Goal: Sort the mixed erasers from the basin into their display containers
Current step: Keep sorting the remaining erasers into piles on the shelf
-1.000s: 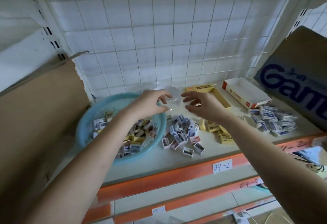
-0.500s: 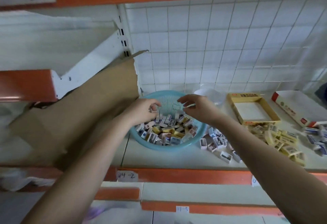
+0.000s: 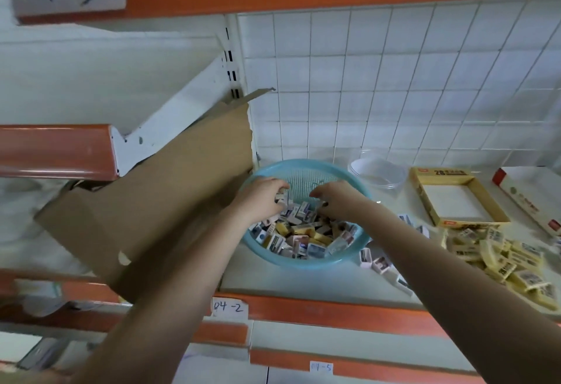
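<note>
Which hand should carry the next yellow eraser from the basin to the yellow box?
Probably the right hand: both are in the basin, but the yellow box lies on its side.

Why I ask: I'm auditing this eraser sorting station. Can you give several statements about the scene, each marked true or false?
1. The left hand and right hand both reach into the blue basin. True.
2. The yellow box is full of erasers. False: its white bottom shows bare.
3. Yellow erasers lie piled on the shelf to the right of the basin. True.
4. The clear tub stands in front of the basin. False: it stands behind it, by the grid wall.
5. The shelf label below the basin reads 04-2. True.
</note>
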Demonstrator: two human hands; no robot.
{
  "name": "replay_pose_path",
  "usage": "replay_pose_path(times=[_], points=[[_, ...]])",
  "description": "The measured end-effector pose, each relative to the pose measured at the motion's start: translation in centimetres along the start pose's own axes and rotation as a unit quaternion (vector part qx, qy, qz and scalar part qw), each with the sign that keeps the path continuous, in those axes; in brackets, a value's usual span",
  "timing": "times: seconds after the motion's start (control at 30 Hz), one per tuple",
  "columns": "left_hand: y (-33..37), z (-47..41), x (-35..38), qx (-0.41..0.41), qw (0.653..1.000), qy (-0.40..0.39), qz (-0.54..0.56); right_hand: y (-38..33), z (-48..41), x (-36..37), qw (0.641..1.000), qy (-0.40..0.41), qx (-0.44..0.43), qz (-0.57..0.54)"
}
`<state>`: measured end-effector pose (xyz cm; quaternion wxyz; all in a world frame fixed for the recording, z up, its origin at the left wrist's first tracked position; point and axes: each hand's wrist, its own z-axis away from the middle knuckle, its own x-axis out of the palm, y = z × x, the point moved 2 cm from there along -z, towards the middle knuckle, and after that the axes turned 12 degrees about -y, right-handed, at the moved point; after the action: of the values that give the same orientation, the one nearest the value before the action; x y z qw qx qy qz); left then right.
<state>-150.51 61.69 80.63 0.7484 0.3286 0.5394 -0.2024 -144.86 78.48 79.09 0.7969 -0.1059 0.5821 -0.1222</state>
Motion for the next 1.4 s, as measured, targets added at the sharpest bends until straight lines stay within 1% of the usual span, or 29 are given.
replay_pose_path(times=[0.1, 0.23, 0.37, 0.47, 0.57, 0.73, 0.83, 0.9, 0.97, 1.17, 1.27, 1.33, 1.4], points=[[0.1, -1.1, 0.9, -0.019, 0.997, -0.019, -0.068, 0.1, -0.6, 0.7, 1.0, -0.003, 0.004, 0.009], [0.1, -2.4, 1.6, -0.059, 0.993, -0.039, -0.099, 0.2, -1.0, 1.1, 1.0, -0.005, 0.011, 0.007], [0.5, -3.2, 2.0, -0.073, 0.991, -0.016, -0.111, 0.4, -1.1, 1.3, 1.0, -0.002, 0.004, -0.002], [0.4, -2.9, 2.2, -0.058, 0.994, 0.009, -0.095, 0.5, -1.1, 1.3, 1.0, 0.016, -0.011, -0.009], [0.4, -2.5, 2.1, -0.036, 0.996, 0.017, -0.075, 0.4, -0.8, 0.8, 0.996, 0.051, -0.025, -0.067], [0.5, -2.4, 2.1, -0.016, 0.999, -0.015, -0.03, 0.4, -0.2, 0.2, 0.984, 0.121, -0.033, -0.128], [0.3, -2.7, 2.2, -0.014, 0.998, -0.052, -0.02, 0.3, -0.3, 0.2, 0.982, 0.13, -0.039, -0.134], [0.3, -3.0, 2.3, -0.013, 0.996, -0.074, -0.04, 0.3, -0.4, 0.2, 0.981, 0.136, -0.04, -0.135], [0.2, -3.2, 2.3, -0.014, 0.995, -0.081, -0.049, 0.4, -0.4, 0.2, 0.976, 0.15, -0.04, -0.153], [0.6, -2.8, 2.4, 0.009, 0.998, -0.037, -0.041, 0.3, 0.0, 0.0, 0.955, 0.169, -0.047, -0.239], [0.9, -2.4, 2.2, 0.053, 0.998, -0.023, -0.021, 0.4, 0.0, -0.2, 0.938, 0.19, -0.041, -0.288], [1.5, -2.3, 2.4, 0.091, 0.993, -0.059, -0.05, 0.6, 0.0, -0.2, 0.925, 0.207, -0.037, -0.315], [2.0, -2.4, 2.6, 0.096, 0.982, -0.11, -0.118, 0.8, 0.1, -0.3, 0.914, 0.216, -0.035, -0.34]])
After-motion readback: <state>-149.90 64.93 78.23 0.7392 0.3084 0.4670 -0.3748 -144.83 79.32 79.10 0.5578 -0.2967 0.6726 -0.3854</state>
